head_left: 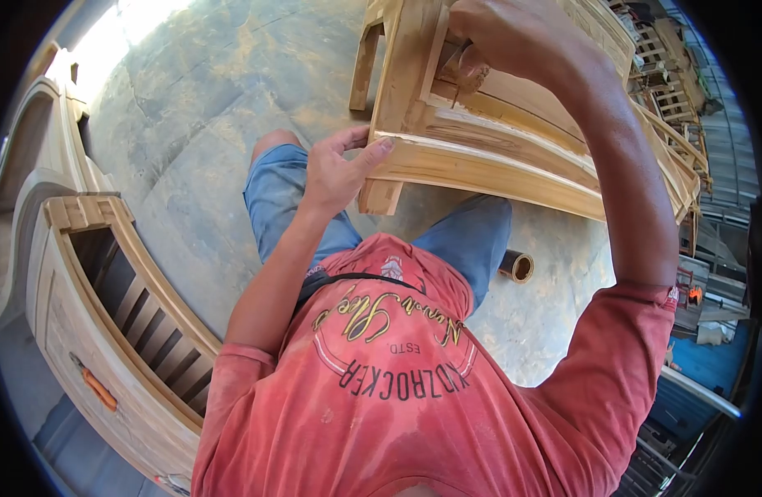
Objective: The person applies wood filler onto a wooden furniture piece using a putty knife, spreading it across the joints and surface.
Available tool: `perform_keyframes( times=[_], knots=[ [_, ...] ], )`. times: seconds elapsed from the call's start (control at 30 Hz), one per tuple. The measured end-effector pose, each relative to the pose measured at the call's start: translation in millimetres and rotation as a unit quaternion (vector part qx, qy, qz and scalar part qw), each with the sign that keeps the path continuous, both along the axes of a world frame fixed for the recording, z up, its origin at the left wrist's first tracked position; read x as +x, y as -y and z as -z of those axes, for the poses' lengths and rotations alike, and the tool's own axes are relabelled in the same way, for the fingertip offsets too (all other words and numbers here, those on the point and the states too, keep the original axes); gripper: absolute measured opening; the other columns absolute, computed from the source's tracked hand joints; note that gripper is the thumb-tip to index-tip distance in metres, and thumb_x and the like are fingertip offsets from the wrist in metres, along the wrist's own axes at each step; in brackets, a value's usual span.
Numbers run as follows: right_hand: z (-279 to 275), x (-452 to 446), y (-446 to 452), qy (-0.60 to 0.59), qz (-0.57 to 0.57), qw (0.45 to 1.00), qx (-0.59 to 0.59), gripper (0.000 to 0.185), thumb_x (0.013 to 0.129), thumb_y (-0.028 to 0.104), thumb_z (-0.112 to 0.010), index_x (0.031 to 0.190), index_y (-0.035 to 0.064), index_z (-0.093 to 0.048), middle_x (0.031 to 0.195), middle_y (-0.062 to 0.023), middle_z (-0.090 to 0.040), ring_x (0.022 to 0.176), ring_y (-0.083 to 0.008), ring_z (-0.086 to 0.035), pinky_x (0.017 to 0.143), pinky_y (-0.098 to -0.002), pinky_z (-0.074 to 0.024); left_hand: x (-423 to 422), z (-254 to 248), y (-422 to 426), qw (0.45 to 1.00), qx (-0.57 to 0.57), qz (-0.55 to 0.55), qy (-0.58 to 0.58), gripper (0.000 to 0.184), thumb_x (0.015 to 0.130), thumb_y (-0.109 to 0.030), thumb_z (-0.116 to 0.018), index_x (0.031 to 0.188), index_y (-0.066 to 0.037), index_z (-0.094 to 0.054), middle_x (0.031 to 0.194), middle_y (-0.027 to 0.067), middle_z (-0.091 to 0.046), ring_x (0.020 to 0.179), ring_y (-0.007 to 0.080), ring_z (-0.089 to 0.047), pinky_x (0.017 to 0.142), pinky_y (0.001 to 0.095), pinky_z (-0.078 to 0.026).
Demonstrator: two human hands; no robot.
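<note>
A wooden furniture piece with a recessed panel and curved rails stands in front of me. At its near left corner is my left hand, its thumb on the rail's top edge and its fingers around the post side. Along that rail runs a pale strip. My right hand is over the recessed panel at the top, its fingers curled round a small brownish item that I cannot make out.
At the left lies a slatted wooden furniture piece with an orange-handled tool on its side. A hollow tube rests on the concrete floor by my knee. More wooden frames stand at the far right.
</note>
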State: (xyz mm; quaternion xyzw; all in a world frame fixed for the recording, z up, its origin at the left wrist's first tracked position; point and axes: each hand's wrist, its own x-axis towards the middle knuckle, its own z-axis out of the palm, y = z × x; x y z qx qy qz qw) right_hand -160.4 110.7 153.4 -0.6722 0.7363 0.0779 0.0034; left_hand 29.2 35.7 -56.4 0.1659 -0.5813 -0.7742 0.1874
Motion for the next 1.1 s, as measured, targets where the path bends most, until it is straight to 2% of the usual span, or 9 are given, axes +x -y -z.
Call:
perform_keyframes(
  times=[0.3,0.43,0.6,0.63,0.67,0.7,0.77,0.93,1.1],
  knots=[
    [48.2,-40.6,-3.8,0.076,0.037,0.996,-0.020,0.023,0.081,0.006,-0.052,0.068,-0.0041,-0.067,0.068,-0.0127,-0.066,0.054,-0.0250,-0.052,0.063,-0.0332,-0.0481,1.2,-4.3,0.3,1.000,-0.001,0.007,0.010,0.037,0.082,-0.017,-0.074,0.108,0.007,-0.066,0.094,0.0122,-0.069,0.082,0.0126,-0.061,0.073,0.0215,-0.050],
    [-9.4,10.7,-33.6,-0.189,0.011,0.975,-0.113,0.023,0.081,0.009,-0.054,0.068,-0.0024,-0.069,0.068,-0.0130,-0.066,0.054,-0.0264,-0.053,0.068,-0.0332,-0.0486,-0.2,-0.4,-0.2,1.000,-0.001,0.001,0.000,0.037,0.082,-0.017,-0.074,0.109,0.007,-0.066,0.094,0.0122,-0.069,0.082,0.0125,-0.061,0.073,0.0213,-0.050],
    [-2.2,14.0,-47.2,-0.124,0.084,0.985,-0.087,0.017,0.077,0.009,-0.058,0.073,0.0011,-0.072,0.069,-0.0137,-0.067,0.057,-0.0271,-0.056,0.073,-0.0335,-0.0486,-0.6,1.8,2.2,1.000,-0.017,0.011,0.011,0.038,0.082,-0.017,-0.074,0.109,0.008,-0.065,0.095,0.0123,-0.069,0.083,0.0132,-0.061,0.074,0.0220,-0.049],
    [-0.2,19.1,-54.9,-0.149,0.110,0.974,-0.129,0.022,0.080,0.023,-0.063,0.073,0.0030,-0.065,0.066,-0.0095,-0.063,0.055,-0.0260,-0.054,0.063,-0.0349,-0.0444,0.5,3.0,2.9,1.000,-0.017,0.014,0.012,0.038,0.082,-0.017,-0.074,0.109,0.008,-0.065,0.095,0.0123,-0.069,0.083,0.0132,-0.061,0.074,0.0220,-0.049],
    [1.9,25.1,-65.6,-0.176,0.136,0.960,-0.170,0.035,0.083,0.037,-0.068,0.073,0.0048,-0.058,0.064,-0.0052,-0.060,0.053,-0.0248,-0.052,0.054,-0.0363,-0.0402,1.2,4.9,2.6,1.000,-0.024,0.012,0.014,0.038,0.082,-0.017,-0.074,0.109,0.008,-0.065,0.095,0.0124,-0.069,0.083,0.0136,-0.061,0.074,0.0224,-0.049],
    [7.4,27.9,-77.1,-0.179,0.138,0.959,-0.168,0.035,0.083,0.037,-0.068,0.073,0.0048,-0.058,0.064,-0.0052,-0.060,0.053,-0.0248,-0.052,0.054,-0.0363,-0.0402,0.2,6.6,2.3,0.999,-0.030,0.010,0.013,0.038,0.081,-0.017,-0.074,0.109,0.008,-0.065,0.095,0.0125,-0.069,0.084,0.0139,-0.061,0.075,0.0227,-0.049],
    [22.9,31.1,-95.9,-0.138,0.262,0.935,-0.195,0.042,0.082,0.045,-0.066,0.073,0.0050,-0.056,0.058,-0.0087,-0.057,0.050,-0.0295,-0.052,0.051,-0.0385,-0.0421,-2.2,8.9,1.4,0.999,-0.040,0.000,0.010,0.039,0.081,-0.018,-0.074,0.109,0.008,-0.065,0.095,0.0128,-0.069,0.084,0.0145,-0.061,0.076,0.0234,-0.049],
    [49.3,47.6,-99.8,-0.156,0.337,0.909,-0.189,0.046,0.081,0.049,-0.066,0.073,0.0050,-0.058,0.059,-0.0088,-0.059,0.052,-0.0308,-0.055,0.049,-0.0389,-0.0420,0.2,1.1,2.2,0.999,-0.047,0.009,0.021,0.039,0.081,-0.017,-0.074,0.110,0.008,-0.065,0.098,0.0141,-0.069,0.087,0.0159,-0.061,0.079,0.0246,-0.049],
    [57.1,40.6,-90.9,-0.150,0.303,0.916,-0.215,0.048,0.080,0.053,-0.064,0.072,0.0062,-0.058,0.060,-0.0088,-0.060,0.052,-0.0315,-0.056,0.048,-0.0390,-0.0416,0.7,2.0,2.5,0.999,-0.037,0.012,0.033,0.040,0.081,-0.017,-0.074,0.110,0.008,-0.064,0.100,0.0150,-0.069,0.089,0.0165,-0.061,0.080,0.0249,-0.049]
  ],
)
